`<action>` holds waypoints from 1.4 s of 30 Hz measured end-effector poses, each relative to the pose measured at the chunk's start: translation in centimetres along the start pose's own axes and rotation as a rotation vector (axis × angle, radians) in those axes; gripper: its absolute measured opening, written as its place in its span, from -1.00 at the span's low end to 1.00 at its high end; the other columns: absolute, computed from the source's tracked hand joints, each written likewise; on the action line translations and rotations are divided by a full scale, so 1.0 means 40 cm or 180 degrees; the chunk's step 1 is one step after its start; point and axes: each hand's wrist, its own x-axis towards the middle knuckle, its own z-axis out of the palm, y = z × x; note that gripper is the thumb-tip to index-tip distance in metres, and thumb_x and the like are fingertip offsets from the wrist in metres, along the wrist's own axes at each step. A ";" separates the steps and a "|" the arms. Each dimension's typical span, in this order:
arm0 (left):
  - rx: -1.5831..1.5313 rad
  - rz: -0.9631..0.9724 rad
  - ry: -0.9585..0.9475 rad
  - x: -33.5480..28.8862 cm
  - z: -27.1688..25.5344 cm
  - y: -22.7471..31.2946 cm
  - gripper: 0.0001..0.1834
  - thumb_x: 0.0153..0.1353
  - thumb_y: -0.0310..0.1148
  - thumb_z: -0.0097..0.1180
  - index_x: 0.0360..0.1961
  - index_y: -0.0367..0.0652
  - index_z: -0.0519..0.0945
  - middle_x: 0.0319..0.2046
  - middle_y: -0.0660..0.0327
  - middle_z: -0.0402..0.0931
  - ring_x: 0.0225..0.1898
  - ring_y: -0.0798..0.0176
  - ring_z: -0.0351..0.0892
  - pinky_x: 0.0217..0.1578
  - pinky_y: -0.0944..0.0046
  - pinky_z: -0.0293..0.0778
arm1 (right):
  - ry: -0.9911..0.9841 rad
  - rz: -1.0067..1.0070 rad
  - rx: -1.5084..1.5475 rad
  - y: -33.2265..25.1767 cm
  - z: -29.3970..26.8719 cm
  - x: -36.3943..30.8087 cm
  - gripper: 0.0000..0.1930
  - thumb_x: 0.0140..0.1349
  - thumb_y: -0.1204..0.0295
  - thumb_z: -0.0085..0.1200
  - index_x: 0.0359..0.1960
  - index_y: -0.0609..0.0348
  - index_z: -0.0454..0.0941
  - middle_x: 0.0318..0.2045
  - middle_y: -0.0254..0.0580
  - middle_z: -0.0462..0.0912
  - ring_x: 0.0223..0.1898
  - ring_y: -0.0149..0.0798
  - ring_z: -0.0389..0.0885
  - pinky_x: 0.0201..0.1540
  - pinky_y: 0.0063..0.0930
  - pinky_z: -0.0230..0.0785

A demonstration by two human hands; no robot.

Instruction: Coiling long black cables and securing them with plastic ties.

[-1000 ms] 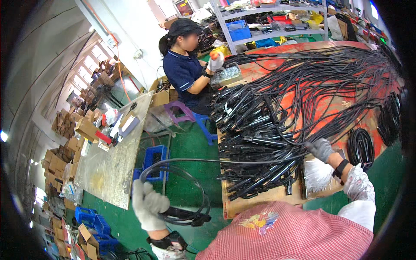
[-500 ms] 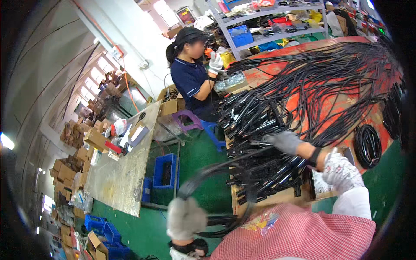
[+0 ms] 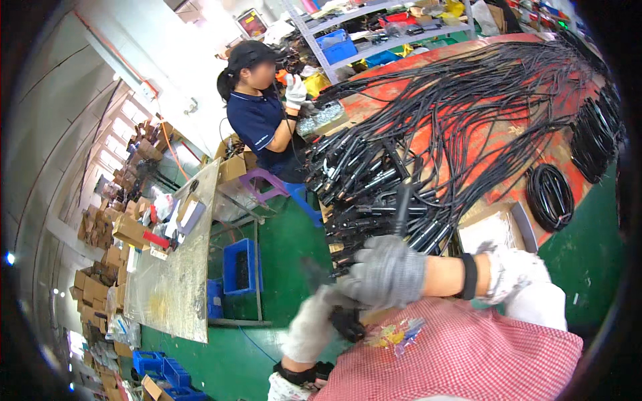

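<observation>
Surface [image 3: 358, 109] is stretching away before us, scuffed and red. Over it we are seeing cables [image 3: 468, 100], long, black and tangled, running toward the far right, while their black tubes [image 3: 361, 175] are lying heaped toward our left. A box [image 3: 525, 228] is standing open at the near side, and right of it a coil [image 3: 536, 198] is resting.

Closer in, the right hand [image 3: 388, 274], gloved in grey, is overlapping the left hand [image 3: 307, 327], gloved paler. The right fingers are curling together, but we are not making out what, if anything, they are clamping on. The left fingers are hiding behind the other glove, so we cannot tell their state.

Just below the right hand and beside the left, a black piece [image 3: 348, 325] is showing, partly covered. We are judging it light and fairly stiff, not fragile; any cable joined to it is probably being springy, pushing back against a slack hold. Its glossy skin may be slipping a little under knit gloves. We are favouring a hold on its thick body, sparing any joint from bending.
</observation>
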 end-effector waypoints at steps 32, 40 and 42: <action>-0.3013 -0.2619 -0.0494 0.148 0.238 0.063 -0.83 0.09 -0.36 0.05 -0.41 -0.27 0.50 -0.60 0.27 0.45 -0.62 0.37 0.42 -0.61 0.41 0.28 | -0.0376 0.4287 0.0070 0.150 0.222 -0.787 -0.80 -0.03 0.32 0.10 -0.33 0.01 0.61 -0.31 -0.16 0.52 -0.19 -0.10 0.48 -0.15 -0.27 0.36; -0.3175 -0.2903 -0.0842 0.156 0.240 0.055 -0.79 0.10 -0.33 0.03 -0.53 -0.27 0.51 -0.71 0.30 0.39 -0.74 0.42 0.31 -0.70 0.43 0.16 | 0.0220 0.2953 -0.0061 0.098 0.125 -0.662 -0.73 -0.15 0.35 0.10 -0.31 0.05 0.58 -0.50 -0.21 0.52 -0.42 -0.12 0.50 -0.40 -0.27 0.36; -0.2909 -0.2930 -0.0779 0.158 0.238 0.060 -0.78 0.11 -0.32 0.03 -0.52 -0.28 0.51 -0.70 0.29 0.40 -0.73 0.42 0.32 -0.69 0.44 0.18 | 0.0136 0.2510 0.0388 0.066 0.126 -0.570 -0.78 -0.07 0.36 0.04 -0.33 0.03 0.56 -0.57 -0.20 0.46 -0.51 -0.11 0.48 -0.45 -0.23 0.34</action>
